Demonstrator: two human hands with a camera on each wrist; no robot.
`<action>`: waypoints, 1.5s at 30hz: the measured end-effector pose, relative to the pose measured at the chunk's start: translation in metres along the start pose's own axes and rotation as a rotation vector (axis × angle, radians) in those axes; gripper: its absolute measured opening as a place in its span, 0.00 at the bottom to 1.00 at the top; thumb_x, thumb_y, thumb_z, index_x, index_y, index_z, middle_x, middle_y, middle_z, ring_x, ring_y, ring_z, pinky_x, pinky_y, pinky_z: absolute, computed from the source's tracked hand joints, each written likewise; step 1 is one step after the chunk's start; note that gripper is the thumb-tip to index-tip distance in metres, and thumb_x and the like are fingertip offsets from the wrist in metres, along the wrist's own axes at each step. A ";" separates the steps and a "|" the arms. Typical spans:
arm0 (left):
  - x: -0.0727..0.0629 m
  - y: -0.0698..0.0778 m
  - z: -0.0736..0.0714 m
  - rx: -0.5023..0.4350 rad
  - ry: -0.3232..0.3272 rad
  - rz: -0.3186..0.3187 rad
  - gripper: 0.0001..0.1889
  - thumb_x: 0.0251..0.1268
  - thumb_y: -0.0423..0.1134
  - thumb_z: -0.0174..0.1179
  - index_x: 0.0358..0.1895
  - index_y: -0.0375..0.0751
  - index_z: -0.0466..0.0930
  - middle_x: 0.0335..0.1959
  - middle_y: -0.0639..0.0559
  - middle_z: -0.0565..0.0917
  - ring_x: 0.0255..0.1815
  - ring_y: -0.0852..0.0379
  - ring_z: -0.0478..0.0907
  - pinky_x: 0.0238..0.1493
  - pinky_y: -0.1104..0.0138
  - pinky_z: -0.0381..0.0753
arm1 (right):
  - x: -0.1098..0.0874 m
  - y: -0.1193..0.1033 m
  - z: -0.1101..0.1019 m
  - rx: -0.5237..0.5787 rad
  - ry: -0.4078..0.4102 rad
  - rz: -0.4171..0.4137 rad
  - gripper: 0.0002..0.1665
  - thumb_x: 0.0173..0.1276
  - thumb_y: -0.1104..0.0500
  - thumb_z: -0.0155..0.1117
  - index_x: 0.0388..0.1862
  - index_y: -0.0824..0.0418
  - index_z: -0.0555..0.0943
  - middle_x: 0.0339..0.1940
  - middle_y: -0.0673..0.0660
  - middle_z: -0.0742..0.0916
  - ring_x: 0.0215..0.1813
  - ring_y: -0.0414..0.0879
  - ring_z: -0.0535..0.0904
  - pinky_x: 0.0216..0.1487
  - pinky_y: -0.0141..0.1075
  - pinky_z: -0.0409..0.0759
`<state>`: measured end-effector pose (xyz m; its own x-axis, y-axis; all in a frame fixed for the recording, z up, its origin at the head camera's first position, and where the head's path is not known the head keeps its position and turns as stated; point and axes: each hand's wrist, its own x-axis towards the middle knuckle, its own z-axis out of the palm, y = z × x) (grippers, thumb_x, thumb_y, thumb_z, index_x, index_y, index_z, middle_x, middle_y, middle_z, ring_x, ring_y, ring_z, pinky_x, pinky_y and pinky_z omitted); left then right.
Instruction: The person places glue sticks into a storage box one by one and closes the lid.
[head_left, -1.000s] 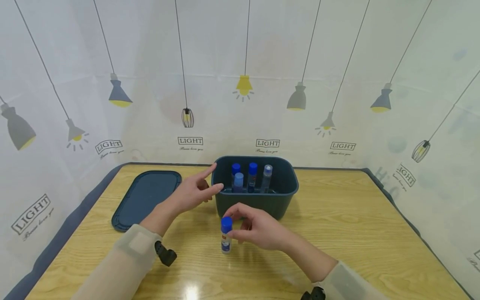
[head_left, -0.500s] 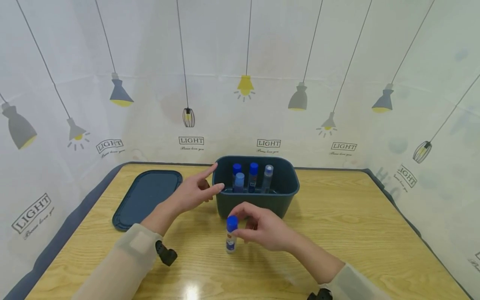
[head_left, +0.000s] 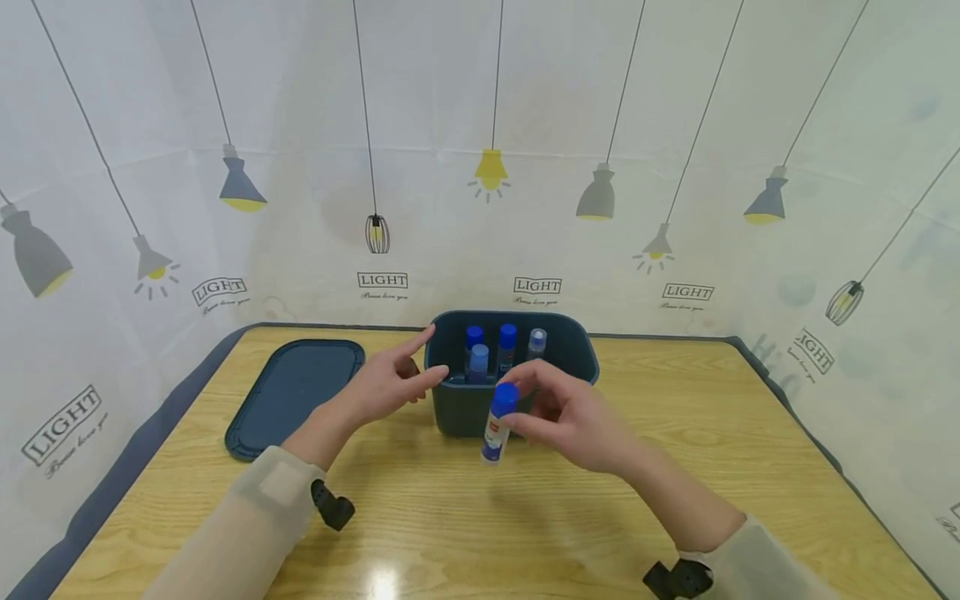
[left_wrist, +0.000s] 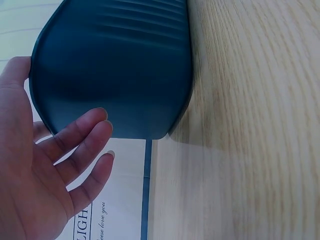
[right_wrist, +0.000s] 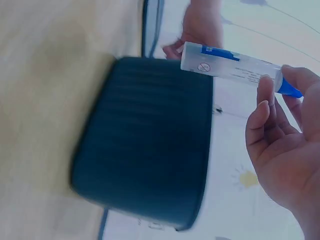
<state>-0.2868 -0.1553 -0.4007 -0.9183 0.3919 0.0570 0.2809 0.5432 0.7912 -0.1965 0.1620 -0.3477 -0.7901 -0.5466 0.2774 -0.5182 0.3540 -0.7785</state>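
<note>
A glue stick (head_left: 495,429) with a blue cap and a clear, labelled body hangs tilted in front of the dark blue-green bin (head_left: 465,414). My right hand (head_left: 581,417) pinches it by the cap end between thumb and fingers; its lower end is off the table, as the right wrist view also shows. Inside the bin, several glue tubes, among them a light-blue-capped tube (head_left: 477,364) and a clear-capped tube (head_left: 537,342), stand upright. My left hand (head_left: 390,379) rests at the bin's left end, thumb and straight index at the rim, other fingers loosely bent outside the wall.
A dark blue lid (head_left: 296,392) lies flat on the wooden table (head_left: 420,533), left of the bin. Behind the table hangs a white backdrop (head_left: 450,83) printed with lamps. Black wrist cameras sit on both sleeves.
My right hand has lifted the glue stick off the table and moved it right and toward the bin, tilting it. The left hand has stayed at the bin's rim.
</note>
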 end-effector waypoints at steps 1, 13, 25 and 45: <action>0.000 0.000 0.000 -0.004 -0.002 0.001 0.46 0.78 0.68 0.62 0.91 0.68 0.50 0.41 0.37 0.88 0.44 0.34 0.86 0.43 0.57 0.82 | 0.000 -0.002 -0.005 0.002 0.017 -0.010 0.21 0.78 0.61 0.74 0.65 0.53 0.81 0.48 0.56 0.89 0.32 0.48 0.85 0.36 0.38 0.88; 0.002 0.002 -0.005 0.014 -0.025 -0.004 0.47 0.78 0.68 0.63 0.91 0.67 0.49 0.43 0.36 0.88 0.46 0.35 0.86 0.43 0.57 0.82 | 0.014 -0.009 -0.062 -0.064 0.296 -0.034 0.22 0.80 0.64 0.69 0.69 0.58 0.79 0.49 0.61 0.88 0.32 0.47 0.87 0.35 0.36 0.87; 0.003 0.002 -0.006 0.016 -0.029 0.004 0.48 0.77 0.66 0.65 0.91 0.63 0.51 0.42 0.35 0.88 0.46 0.35 0.86 0.42 0.58 0.82 | 0.036 0.028 -0.070 -0.146 0.322 0.121 0.24 0.82 0.53 0.69 0.72 0.54 0.78 0.56 0.62 0.88 0.39 0.52 0.87 0.44 0.40 0.88; 0.002 0.001 -0.004 -0.001 -0.022 0.013 0.47 0.78 0.64 0.65 0.91 0.63 0.50 0.38 0.40 0.87 0.45 0.34 0.86 0.42 0.58 0.82 | 0.076 0.061 -0.038 -0.195 0.151 0.198 0.21 0.81 0.51 0.71 0.66 0.54 0.79 0.58 0.61 0.91 0.44 0.51 0.85 0.44 0.42 0.85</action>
<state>-0.2893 -0.1568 -0.3977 -0.9084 0.4147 0.0537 0.2920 0.5371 0.7913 -0.2999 0.1707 -0.3528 -0.9139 -0.3391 0.2231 -0.3912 0.5890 -0.7071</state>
